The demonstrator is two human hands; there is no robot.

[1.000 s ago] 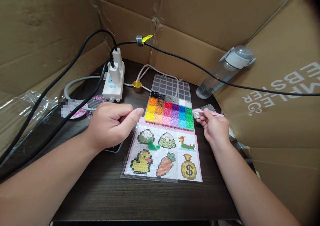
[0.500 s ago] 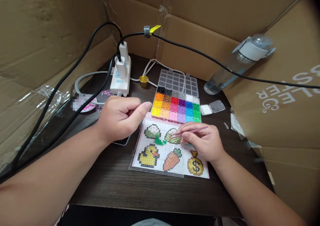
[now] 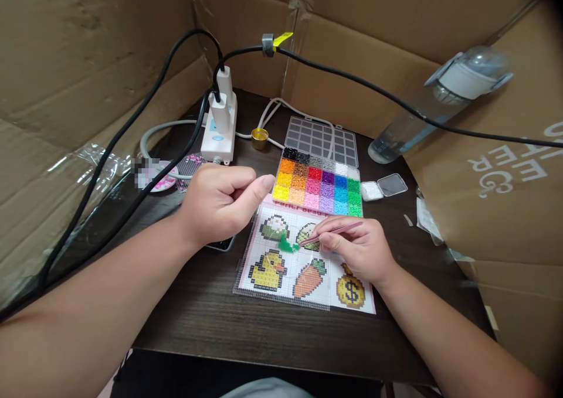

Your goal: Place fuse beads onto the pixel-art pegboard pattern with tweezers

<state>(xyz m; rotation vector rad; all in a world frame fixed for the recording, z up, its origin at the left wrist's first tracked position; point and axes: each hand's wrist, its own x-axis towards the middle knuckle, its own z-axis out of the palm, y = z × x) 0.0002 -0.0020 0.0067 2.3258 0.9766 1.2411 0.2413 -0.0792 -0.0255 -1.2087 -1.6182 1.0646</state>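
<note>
Holds left hand (image 3: 224, 203) closed in a fist, with the thumb along the curled index finger and the palm hidden, near the left edge of a white, pink-bordered printed paper pattern sheet (image 3: 368, 305). Has, behind that fist on the dark wood-grain counter (image 3: 211, 322), a white plastic power strip (image 3: 217, 146) and then a small round gold-coloured cup (image 3: 260, 140). Has a small cluster of green beads (image 3: 287, 244) on a clear studded plastic board (image 3: 285, 302) over the sheet, and farther back a rectangular clear plastic compartment box (image 3: 321, 187) of beads sorted by colour. Grips slim pink tweezers (image 3: 345, 228) in right hand (image 3: 356, 242), with the tips at the cluster's right edge; cannot tell whether touching. Has, farther right, a small clear open plastic case (image 3: 393, 184) beside the box, then a tall clear bottle (image 3: 440, 102) with a pale cap.
</note>
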